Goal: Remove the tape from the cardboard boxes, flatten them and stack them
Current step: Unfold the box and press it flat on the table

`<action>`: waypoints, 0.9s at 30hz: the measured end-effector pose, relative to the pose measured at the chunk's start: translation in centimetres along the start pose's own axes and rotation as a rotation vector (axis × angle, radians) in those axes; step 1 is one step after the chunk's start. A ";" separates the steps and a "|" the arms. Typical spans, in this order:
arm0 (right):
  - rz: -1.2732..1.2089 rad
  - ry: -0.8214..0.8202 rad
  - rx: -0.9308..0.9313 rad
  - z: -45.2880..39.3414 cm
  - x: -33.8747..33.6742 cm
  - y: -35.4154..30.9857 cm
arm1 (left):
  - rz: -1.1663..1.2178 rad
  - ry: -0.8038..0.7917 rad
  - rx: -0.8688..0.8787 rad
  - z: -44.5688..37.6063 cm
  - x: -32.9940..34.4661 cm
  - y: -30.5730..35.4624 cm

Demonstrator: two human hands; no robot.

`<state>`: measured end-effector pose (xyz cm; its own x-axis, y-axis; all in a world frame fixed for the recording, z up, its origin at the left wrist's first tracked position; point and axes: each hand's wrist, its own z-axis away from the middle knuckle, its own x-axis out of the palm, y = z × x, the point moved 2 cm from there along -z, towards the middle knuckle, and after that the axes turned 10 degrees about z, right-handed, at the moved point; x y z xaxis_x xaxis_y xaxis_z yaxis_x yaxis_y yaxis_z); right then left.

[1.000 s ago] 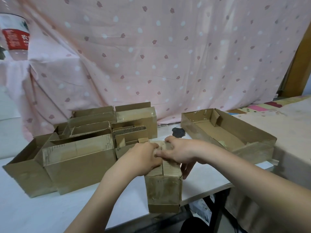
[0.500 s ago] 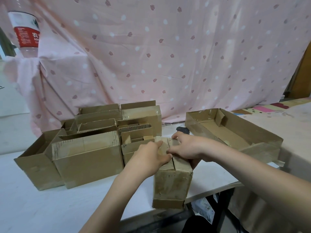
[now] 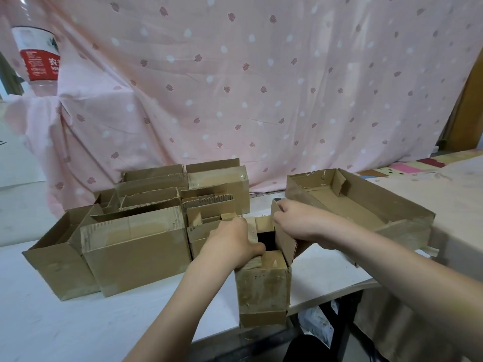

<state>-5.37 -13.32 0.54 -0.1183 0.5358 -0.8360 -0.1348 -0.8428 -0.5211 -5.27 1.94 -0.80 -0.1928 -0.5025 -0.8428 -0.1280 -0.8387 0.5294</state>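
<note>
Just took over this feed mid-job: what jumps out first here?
Front and centre, both hands pull apart the top flaps of a small cardboard box at the white table's near edge: the left hand grips the left flap, the right hand lifts the right one. A cluster of open boxes crowds the left; a shallow open box sits right.

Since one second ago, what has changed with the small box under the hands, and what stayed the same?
The small box was closed on top; now its top is open, with a dark gap showing. The right hand grips the right flap and has pulled it up and to the right. The left hand still holds down the left flap. The other boxes and the shallow tray box have not moved on the table.
</note>
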 end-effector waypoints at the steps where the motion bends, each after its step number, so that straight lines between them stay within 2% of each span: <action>1: -0.062 -0.028 0.004 0.1 0.1 0.2 | -0.005 0.012 -0.003 0.0 -0.1 0.0; 4: -0.183 -0.067 0.009 0.6 0.3 0.6 | 0.046 0.021 0.007 0.7 -0.5 0.3; 10: -0.177 -0.044 0.013 0.8 -0.1 1.4 | 0.335 0.070 0.076 0.4 -1.7 -1.6; 14: -0.218 -0.059 0.039 0.6 -0.2 1.8 | 0.399 0.095 0.042 0.2 -2.2 -3.9; 19: -0.151 -0.038 0.019 0.7 -0.6 1.7 | 0.360 0.117 0.047 -0.1 -1.8 -4.8; 24: 0.125 0.010 0.014 0.9 -1.1 0.7 | 0.182 0.256 0.101 0.1 -2.4 -3.5; 27: 0.297 0.026 -0.013 1.4 -1.4 -0.4 | -0.012 0.236 0.124 0.3 -2.3 -2.2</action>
<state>-6.53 -13.66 2.16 -0.1252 0.2642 -0.9563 -0.0854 -0.9632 -0.2549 -4.86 4.96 -0.02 0.0401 -0.5403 -0.8405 -0.2502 -0.8198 0.5151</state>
